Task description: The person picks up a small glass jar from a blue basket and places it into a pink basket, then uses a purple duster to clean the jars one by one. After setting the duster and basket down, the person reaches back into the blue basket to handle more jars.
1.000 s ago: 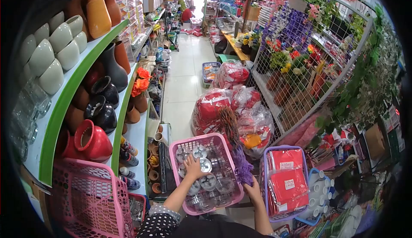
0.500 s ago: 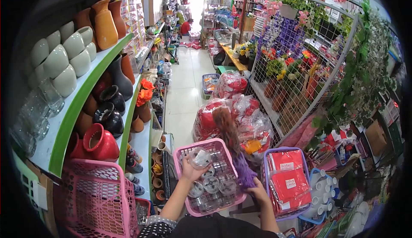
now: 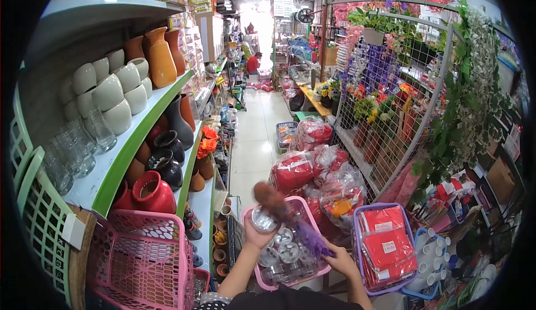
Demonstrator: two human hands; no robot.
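My left hand (image 3: 256, 237) is closed round a small clear round container (image 3: 263, 219), held up over the left side of a pink plastic basket (image 3: 261, 279). More clear round containers (image 3: 288, 252) fill the basket. In my right hand (image 3: 341, 262) is a fluffy duster (image 3: 308, 238), purple near my fingers and brown at its far end. The duster slants across the basket, its blurred brown end close to the container in my left hand. Its handle is hidden in my grip.
On the left stand shelves with white pots (image 3: 111, 92), glass vases and a red pot (image 3: 152, 191), above an upright pink basket (image 3: 139, 260). To the right are a purple basket (image 3: 414, 265) of red packets and a wire rack (image 3: 391, 103) of artificial flowers. Bagged red goods (image 3: 293, 170) lie ahead.
The duster's brown end has swung left and down toward the container in my left hand. That container has been turned. The camera view has tilted up and shifted left.
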